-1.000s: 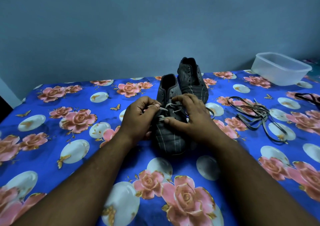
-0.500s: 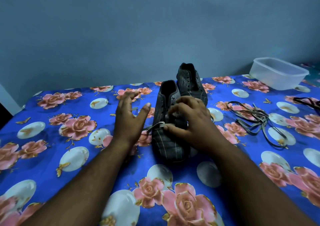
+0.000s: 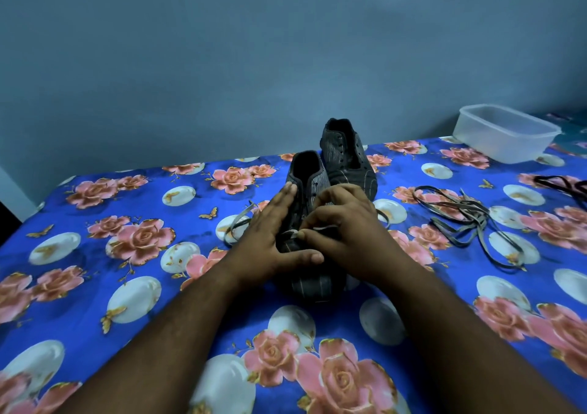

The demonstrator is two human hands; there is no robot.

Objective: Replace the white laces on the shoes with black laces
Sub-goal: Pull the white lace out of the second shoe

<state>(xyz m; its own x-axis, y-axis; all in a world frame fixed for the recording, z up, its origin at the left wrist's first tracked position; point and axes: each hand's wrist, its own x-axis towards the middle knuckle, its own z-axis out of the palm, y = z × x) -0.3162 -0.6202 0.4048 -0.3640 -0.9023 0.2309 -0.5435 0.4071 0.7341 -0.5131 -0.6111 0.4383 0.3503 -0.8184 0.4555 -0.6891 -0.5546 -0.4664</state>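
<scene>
Bracing near shoe: left hand went flat against it, right hand pinching white lace; unlacing continues.

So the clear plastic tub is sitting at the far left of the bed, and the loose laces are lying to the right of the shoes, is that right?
Not quite. The head view shows the plastic tub at the far right of the bed, not the left. The loose laces do lie right of the shoes.

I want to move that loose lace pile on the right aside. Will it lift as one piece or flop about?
The lace pile will probably flop: its thin flat strands lie in slack loops on the cloth. Being tangled, it may lift as one clump, with ends trailing. It looks light, so a push would likely just smear it along.
</scene>
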